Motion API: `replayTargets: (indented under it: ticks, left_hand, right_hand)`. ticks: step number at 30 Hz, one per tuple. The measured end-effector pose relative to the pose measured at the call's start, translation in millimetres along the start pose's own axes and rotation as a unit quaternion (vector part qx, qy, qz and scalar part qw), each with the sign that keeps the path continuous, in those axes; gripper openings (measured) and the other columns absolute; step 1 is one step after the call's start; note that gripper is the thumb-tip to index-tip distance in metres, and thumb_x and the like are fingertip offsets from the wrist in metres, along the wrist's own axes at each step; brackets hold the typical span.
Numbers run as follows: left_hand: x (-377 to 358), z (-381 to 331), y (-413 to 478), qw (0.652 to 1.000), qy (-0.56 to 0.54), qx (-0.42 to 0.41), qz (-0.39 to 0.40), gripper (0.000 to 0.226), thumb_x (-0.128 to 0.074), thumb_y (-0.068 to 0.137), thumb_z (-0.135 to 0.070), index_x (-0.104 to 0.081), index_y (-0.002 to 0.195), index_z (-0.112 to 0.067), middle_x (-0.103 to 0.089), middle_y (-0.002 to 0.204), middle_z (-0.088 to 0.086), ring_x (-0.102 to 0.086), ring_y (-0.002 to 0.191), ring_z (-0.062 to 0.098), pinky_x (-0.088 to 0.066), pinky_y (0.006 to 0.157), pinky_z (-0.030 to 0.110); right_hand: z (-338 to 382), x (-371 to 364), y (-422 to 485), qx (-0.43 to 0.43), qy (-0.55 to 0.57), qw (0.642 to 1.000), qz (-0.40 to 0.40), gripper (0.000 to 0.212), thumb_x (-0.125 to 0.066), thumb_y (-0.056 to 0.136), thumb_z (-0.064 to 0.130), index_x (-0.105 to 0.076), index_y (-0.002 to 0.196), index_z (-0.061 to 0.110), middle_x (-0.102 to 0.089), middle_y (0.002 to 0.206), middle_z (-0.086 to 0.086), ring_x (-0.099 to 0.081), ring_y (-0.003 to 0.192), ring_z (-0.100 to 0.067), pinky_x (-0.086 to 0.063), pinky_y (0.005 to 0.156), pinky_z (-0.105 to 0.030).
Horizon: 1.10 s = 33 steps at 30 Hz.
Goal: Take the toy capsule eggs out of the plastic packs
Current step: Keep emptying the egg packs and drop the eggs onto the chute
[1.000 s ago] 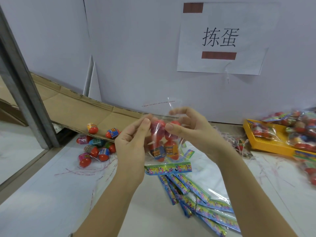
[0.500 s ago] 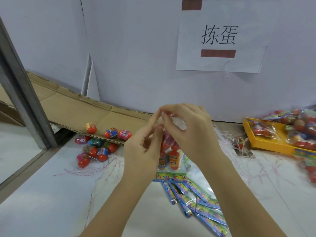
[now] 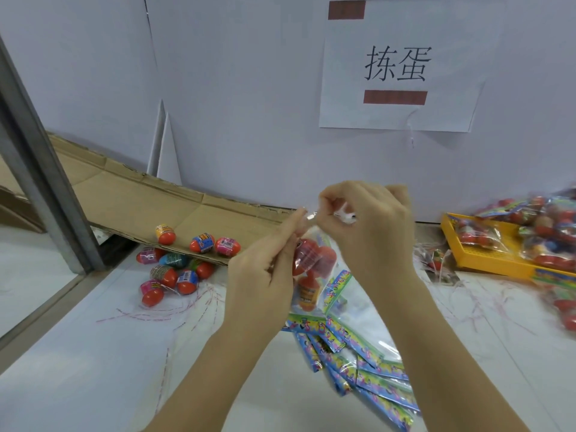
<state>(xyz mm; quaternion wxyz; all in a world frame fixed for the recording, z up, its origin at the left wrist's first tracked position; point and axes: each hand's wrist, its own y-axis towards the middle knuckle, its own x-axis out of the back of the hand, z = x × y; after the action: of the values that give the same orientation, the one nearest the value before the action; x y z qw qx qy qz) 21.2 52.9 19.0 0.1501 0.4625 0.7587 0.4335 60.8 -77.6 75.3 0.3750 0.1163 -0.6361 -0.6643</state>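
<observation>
The left hand (image 3: 261, 275) and right hand (image 3: 371, 226) have come close together in the middle of the frame. Both pinch the top of the pack (image 3: 335, 286) with curled fingers. Red eggs (image 3: 308, 257) still sit inside, hanging under the hands

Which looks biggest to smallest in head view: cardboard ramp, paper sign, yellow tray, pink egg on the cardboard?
1. cardboard ramp and paper sign, too alike to rank.
2. yellow tray, partly cut off.
3. pink egg.
</observation>
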Motion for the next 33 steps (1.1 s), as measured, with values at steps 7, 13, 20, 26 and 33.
replayTargets:
  ticks: [7,13,20,26,33]
  left_hand:
    - [5.1,-4.7,10.4,0.948,-0.217,0.232,-0.025,0.031,-0.051,0.098,-0.005,-0.068,0.115,-0.026,-0.077,0.092,-0.009,-0.072,0.084,0.005,-0.056,0.068,0.017]
    - [8.8,12.4,15.2,0.920,-0.207,0.332,-0.035,0.031,-0.054,0.097,-0.007,-0.072,0.095,-0.032,-0.077,0.088,-0.004,-0.072,0.077,0.011,-0.056,0.061,0.021]
    - [10.8,33.5,12.8,0.909,-0.149,0.388,-0.032,0.033,-0.054,0.098,-0.009,-0.072,0.086,-0.035,-0.075,0.091,-0.008,-0.070,0.090,0.018,-0.056,0.076,0.036]
    - [18.5,39.3,20.0,0.875,-0.194,0.437,-0.075,0.030,-0.054,0.098,-0.007,-0.073,0.087,-0.029,-0.073,0.097,0.001,-0.067,0.091,0.023,-0.054,0.071,0.032]
    - [17.8,31.6,20.2,0.874,-0.213,0.432,-0.066,0.029,-0.054,0.097,-0.008,-0.074,0.091,-0.028,-0.076,0.093,-0.001,-0.072,0.071,0.009,-0.053,0.051,0.019]
  right_hand:
    - [-55.1,30.0,14.9,-0.261,0.144,0.954,0.036,0.019,-0.067,0.082,0.015,-0.064,0.072,0.031,-0.062,0.066,0.020,-0.055,0.056,0.007,-0.044,0.062,-0.012]
    - [-91.3,24.7,-3.9,-0.360,0.141,0.919,0.083,0.021,-0.068,0.081,0.015,-0.065,0.066,0.029,-0.064,0.063,0.011,-0.055,0.056,-0.001,-0.045,0.066,-0.023]
    - [-108.0,1.8,-38.5,-0.369,0.039,0.911,0.179,0.017,-0.067,0.080,0.019,-0.065,0.065,0.026,-0.062,0.061,0.013,-0.057,0.060,-0.011,-0.044,0.061,-0.026]
    - [-118.0,14.8,-33.8,-0.331,-0.093,0.793,0.503,0.014,-0.064,0.085,0.011,-0.075,0.093,0.015,-0.070,0.083,-0.001,-0.062,0.074,-0.015,-0.051,0.073,-0.029]
    - [-114.3,57.1,-5.3,-0.359,-0.158,0.683,0.616,0.015,-0.060,0.092,0.018,-0.070,0.101,0.011,-0.074,0.073,0.006,-0.045,0.050,-0.009,-0.036,0.039,-0.016]
